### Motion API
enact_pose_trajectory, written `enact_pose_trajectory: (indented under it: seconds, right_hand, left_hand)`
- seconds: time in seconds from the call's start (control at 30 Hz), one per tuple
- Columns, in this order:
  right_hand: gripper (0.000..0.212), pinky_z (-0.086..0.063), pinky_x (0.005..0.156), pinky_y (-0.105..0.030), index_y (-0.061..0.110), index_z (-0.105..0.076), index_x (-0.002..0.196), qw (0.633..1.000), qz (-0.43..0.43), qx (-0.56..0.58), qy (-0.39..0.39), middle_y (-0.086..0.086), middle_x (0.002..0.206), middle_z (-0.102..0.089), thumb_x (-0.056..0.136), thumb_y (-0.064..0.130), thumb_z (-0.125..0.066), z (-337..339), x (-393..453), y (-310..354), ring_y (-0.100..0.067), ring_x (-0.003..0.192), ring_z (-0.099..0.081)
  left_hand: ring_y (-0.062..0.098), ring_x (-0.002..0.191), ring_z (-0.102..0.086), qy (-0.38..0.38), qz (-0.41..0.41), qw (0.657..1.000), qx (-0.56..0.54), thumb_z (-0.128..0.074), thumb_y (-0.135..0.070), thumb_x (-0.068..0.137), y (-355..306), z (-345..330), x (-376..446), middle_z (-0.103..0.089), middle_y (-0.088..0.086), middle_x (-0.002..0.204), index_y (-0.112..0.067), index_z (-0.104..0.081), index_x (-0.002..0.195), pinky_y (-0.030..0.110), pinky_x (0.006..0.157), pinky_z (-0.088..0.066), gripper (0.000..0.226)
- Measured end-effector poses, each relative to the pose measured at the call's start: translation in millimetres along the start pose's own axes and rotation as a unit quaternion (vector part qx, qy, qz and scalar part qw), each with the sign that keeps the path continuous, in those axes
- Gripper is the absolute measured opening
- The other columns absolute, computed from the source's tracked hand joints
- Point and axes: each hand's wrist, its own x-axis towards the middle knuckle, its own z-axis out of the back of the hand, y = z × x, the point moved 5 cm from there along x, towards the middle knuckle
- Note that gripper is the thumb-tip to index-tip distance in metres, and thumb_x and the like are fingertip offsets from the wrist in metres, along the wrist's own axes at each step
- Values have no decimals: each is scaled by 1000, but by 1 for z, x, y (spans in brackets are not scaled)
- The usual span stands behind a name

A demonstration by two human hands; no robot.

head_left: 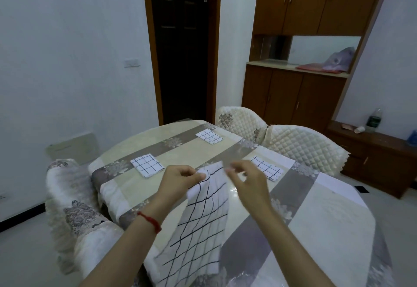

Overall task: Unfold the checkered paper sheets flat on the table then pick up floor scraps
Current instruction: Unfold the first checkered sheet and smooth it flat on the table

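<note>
Left hand point(180, 177) pinches hanging checkered sheet point(198, 225); right hand point(246, 178) beside it.

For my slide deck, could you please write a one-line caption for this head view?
Left hand holds up a checkered sheet by its top edge, right hand beside it; three folded sheets lie on the table.

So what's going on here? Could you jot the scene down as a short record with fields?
activity: a person is opening out a checkered sheet over the table
left hand: left hand pinches the sheet's top edge
right hand: right hand is blurred beside that edge; grip unclear
sheet state: hanging down, not yet flat
still folded: three checkered squares lie on the table
seating: quilted chairs around the table
floor scraps: none clearly visible
</note>
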Motion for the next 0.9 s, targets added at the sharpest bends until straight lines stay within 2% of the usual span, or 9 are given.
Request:
enact_pose_trajectory:
  seconds: [0.07, 0.17, 0.3, 0.43, 0.5, 0.63, 0.73, 0.83, 0.9]
  right_hand:
    - [14, -45, 72, -23, 23, -67, 87, 999, 3, 27, 42, 12, 85, -65, 81, 35, -65, -19, -17, 9, -2, 80, -60]
    - [27, -47, 70, -20, 30, -64, 95, 996, -35, 62, 53, 15, 86, -65, 75, 49, -64, -33, -31, 8, -2, 82, -60]
    - [31, -45, 64, -10, 38, -60, 95, 996, -58, 59, 42, 24, 78, -61, 68, 54, -66, -33, -29, 4, 6, 79, -58]
    - [21, -54, 73, -31, 30, -63, 98, 996, -76, 36, 38, 13, 83, -67, 78, 35, -65, -32, -23, -5, -5, 81, -63]
    - [14, -54, 73, -33, 27, -65, 95, 996, -79, 29, 34, 12, 81, -68, 82, 30, -63, -32, -20, -10, -7, 80, -63]
    - [11, -51, 68, -19, 21, -72, 86, 995, -83, 50, 35, 11, 75, -69, 85, 27, -62, -33, -15, -23, 1, 73, -63]
    - [10, -42, 61, -3, 16, -74, 80, 994, -84, 67, 21, 19, 65, -63, 83, 17, -64, -31, -9, -36, 11, 66, -58]
    - [12, -41, 61, -5, 18, -71, 74, 989, -122, 84, -5, 19, 66, -64, 83, 15, -64, -26, 0, -57, 7, 66, -59]
    - [14, -45, 66, -18, 19, -68, 73, 983, -159, 94, -20, 8, 70, -67, 84, 14, -62, -23, 8, -73, -6, 70, -61]
  left_hand:
    - [-1, 39, -41, -8, 11, 1000, -28, -75, -4, 71, -1, -10, 1, -50, -1, 47, 3, -65, 60, 8, 44, -35, 17]
    - [4, 41, -45, -18, 34, 997, -65, -76, -6, 69, 0, -20, 0, -51, -4, 44, -12, -62, 48, 12, 43, -37, 26]
    - [16, 54, -57, -10, 67, 993, -99, -72, -11, 75, 4, -27, -2, -64, 6, 57, -14, -69, 55, 25, 53, -46, 21]
    - [23, 65, -63, 11, 66, 992, -108, -66, -13, 81, 7, -33, -4, -70, 6, 63, -20, -74, 60, 32, 62, -53, 24]
    - [22, 67, -63, 17, 63, 993, -96, -65, -14, 83, 10, -36, -4, -71, 4, 64, -22, -75, 61, 35, 67, -54, 25]
    - [-1, 50, -54, 12, 41, 996, -74, -63, -14, 84, 18, -39, -2, -66, -11, 51, -24, -73, 58, 12, 48, -44, 29]
    - [-6, 46, -51, -24, 38, 997, -65, -66, -13, 82, 29, -35, 6, -61, -14, 48, -16, -71, 63, 8, 46, -40, 20]
    - [0, 56, -56, -37, 58, 997, -43, -66, -13, 82, 47, -26, 23, -65, -10, 61, -19, -69, 62, 14, 52, -43, 21]
    - [8, 61, -55, -27, 66, 997, -8, -64, -12, 83, 60, -18, 40, -64, -1, 67, -16, -68, 64, 17, 54, -43, 19]
